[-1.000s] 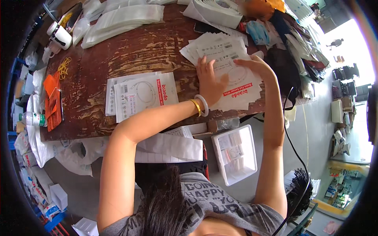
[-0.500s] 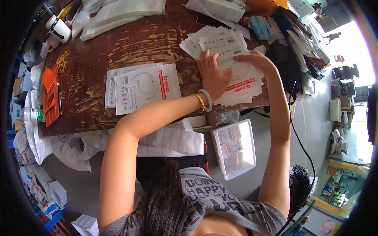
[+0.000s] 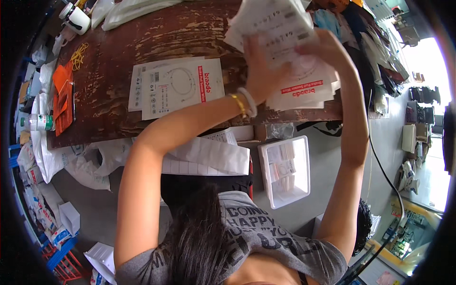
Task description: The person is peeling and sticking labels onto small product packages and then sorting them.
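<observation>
A thick pile of flat white printed packets (image 3: 306,92), each with a red strip and a line drawing of a looped cable, is between my two hands at the right of the table. My left hand (image 3: 268,73), blurred by motion, grips its left side with the thumb over the top. My right hand (image 3: 327,50) curls around its right side, fingers lying across the face. The far part of the pile looks raised and fanned. Left of my hands, a smaller pile of the same packets (image 3: 183,88) lies on the worn brown wooden table (image 3: 109,90), untouched.
Below the table edge stands a white plastic bin (image 3: 306,175) holding small packs. At the left are an orange pouch (image 3: 61,99), yellow bands (image 3: 78,57), a plastic bottle (image 3: 40,122) and a white jar (image 3: 76,19). Clear plastic bags (image 3: 137,13) lie along the far side.
Both hands have closed in on the larger pile, and its far end has come up and spread. My view has shifted slightly. The smaller pile still rests on the table.
</observation>
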`<state>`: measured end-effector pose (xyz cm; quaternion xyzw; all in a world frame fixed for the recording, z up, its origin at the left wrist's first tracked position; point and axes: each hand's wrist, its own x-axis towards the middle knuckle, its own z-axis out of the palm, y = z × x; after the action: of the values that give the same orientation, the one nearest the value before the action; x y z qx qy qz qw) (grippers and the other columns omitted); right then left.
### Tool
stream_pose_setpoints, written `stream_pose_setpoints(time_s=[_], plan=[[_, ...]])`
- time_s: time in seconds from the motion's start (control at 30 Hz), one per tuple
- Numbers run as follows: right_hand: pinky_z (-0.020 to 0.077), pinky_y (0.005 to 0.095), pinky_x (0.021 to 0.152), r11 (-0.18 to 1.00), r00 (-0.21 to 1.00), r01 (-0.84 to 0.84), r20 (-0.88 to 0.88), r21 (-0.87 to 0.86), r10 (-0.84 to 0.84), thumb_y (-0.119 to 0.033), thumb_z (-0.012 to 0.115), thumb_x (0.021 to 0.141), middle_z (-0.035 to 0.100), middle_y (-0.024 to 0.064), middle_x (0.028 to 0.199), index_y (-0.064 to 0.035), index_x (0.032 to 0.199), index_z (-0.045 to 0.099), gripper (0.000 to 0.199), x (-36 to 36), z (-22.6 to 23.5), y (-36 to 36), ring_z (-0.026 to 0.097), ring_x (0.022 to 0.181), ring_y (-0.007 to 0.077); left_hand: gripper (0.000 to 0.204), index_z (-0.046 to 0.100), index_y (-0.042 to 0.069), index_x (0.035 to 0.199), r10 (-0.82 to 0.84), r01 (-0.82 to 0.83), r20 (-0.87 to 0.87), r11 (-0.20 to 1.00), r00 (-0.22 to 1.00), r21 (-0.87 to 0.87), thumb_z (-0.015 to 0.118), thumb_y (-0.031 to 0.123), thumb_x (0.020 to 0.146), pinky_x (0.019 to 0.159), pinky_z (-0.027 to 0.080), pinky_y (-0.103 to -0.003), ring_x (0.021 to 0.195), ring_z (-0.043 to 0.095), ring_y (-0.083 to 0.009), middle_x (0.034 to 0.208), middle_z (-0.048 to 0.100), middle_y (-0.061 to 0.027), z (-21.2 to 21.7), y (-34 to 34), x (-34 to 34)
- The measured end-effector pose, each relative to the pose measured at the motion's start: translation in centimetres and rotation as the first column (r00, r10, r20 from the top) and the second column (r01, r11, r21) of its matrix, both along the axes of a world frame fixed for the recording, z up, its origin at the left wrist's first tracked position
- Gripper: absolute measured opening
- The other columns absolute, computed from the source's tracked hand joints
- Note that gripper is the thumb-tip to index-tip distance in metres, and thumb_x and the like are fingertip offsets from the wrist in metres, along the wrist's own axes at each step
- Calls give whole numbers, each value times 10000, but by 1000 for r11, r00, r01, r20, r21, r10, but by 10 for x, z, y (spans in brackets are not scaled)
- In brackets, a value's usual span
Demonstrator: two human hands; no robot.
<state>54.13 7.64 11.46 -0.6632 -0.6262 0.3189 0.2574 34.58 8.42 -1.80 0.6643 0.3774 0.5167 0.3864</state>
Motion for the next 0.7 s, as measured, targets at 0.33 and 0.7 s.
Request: stream_pose_setpoints(time_s=[0.33, 0.7], plan=[[534, 411, 960, 947, 795, -319, 550, 22, 255, -233, 923, 698, 735, 194, 1117, -9, 1240, 675, 637, -48, 50, -1, 699, 1019, 327, 1420, -26, -77, 1602, -198, 199, -17, 977, 980, 71, 971, 382, 701, 1138, 443, -398, 1397, 486, -290, 1513, 444, -291, 24, 82, -109], [541, 499, 851, 975, 787, -185, 613, 123, 72, -191, 884, 688, 740, 185, 947, -109, 1167, 677, 528, -85, 30, -20, 701, 975, 405, 581, 673, 45, 1285, -332, 345, -189, 938, 924, 36, 924, 160, 775, 936, 577, -322, 1019, 711, -139, 1132, 761, -38, 19, 74, -105]])
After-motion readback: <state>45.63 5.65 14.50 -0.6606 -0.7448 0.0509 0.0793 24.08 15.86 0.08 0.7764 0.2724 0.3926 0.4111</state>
